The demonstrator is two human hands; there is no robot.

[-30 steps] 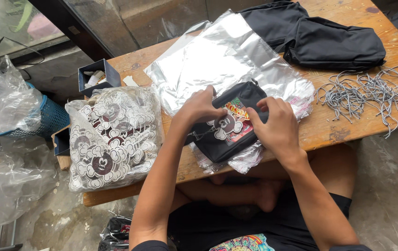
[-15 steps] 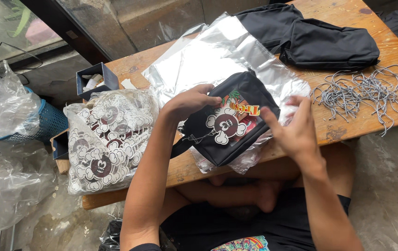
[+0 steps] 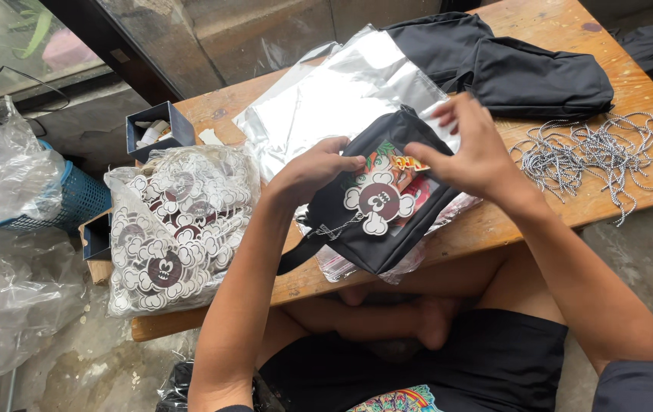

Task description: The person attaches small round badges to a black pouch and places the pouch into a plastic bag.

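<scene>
Black pouch (image 3: 376, 202) up at the near edge of the wooden table (image 3: 547, 23), lying on a stack of clear sleeves (image 3: 341, 99). Left hand (image 3: 315, 172) pinched shut on the pouch's upper left edge, thumb over the fabric. Right hand (image 3: 471, 145) poised over the top right corner, fingers spread and loose, clamped on nothing that shows. Flower-shaped hang tag (image 3: 378, 202) resting on the front, thin cord trailing left. Looks like the tagging and squaring-up step, bagging not yet done. Next move probably calls for flattening the pouch and keeping tag and cord from snagging. Bag of spare tags (image 3: 178, 229) far left; pile of cords (image 3: 601, 152) right; folded black fabric (image 3: 509, 65) at the far side.
</scene>
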